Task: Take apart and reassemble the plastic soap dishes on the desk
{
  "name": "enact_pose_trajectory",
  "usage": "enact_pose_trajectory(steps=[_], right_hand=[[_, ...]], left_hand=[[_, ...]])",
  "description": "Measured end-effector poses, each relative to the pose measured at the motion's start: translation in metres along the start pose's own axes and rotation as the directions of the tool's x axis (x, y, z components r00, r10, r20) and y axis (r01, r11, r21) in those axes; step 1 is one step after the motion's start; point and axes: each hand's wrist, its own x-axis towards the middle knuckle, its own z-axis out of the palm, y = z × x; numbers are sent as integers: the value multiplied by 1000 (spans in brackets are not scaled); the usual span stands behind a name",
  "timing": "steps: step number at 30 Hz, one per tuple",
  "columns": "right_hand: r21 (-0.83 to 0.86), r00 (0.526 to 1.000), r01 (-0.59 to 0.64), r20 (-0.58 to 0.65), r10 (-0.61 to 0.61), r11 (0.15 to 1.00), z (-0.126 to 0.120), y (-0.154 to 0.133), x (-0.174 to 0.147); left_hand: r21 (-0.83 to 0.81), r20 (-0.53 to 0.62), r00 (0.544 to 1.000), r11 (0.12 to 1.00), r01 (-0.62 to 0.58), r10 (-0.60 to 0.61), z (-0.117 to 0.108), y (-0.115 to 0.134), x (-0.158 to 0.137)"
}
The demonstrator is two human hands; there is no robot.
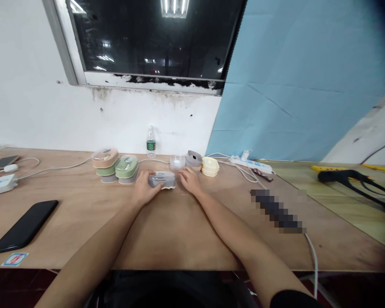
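Note:
A small grey box with a clear lid (162, 180) sits on the table in front of me. My left hand (144, 188) holds it from the left, with the thumb along its front and the fingers behind. Just right of the box, my right hand (190, 181) rests near the table, fingers stretched out and apart from the box. Close beyond those fingertips stand a stack of clear lids (177, 162) and some nested grey trays (193, 158). Pale yellow trays (210, 167) are stacked to their right.
Stacked lidded boxes, pink-topped (105, 158) and green-topped (127, 166), stand at left. A water bottle (151, 143) is by the wall. A black phone (25, 226) lies front left. Power strips (252, 163), cables, and a blurred dark object (277, 211) occupy the right.

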Motion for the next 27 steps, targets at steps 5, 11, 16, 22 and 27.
enact_pose_trajectory(steps=[5, 11, 16, 22, 27], right_hand=[[36, 999, 21, 38, -22, 999, 1, -10, 0], [78, 996, 56, 65, -61, 995, 5, -16, -1], [83, 999, 35, 36, -38, 996, 3, -18, -3], [138, 982, 97, 146, -118, 986, 2, -31, 0], [232, 883, 202, 378, -279, 952, 13, -40, 0]], left_hand=[[-93, -107, 985, 987, 127, -137, 0, -15, 3], [-160, -110, 982, 978, 135, -154, 5, -17, 3], [-239, -146, 952, 944, 229, -268, 7, -18, 4], [-352, -281, 899, 907, 229, -336, 12, -25, 8], [-294, -344, 895, 938, 186, -285, 6, -29, 8]])
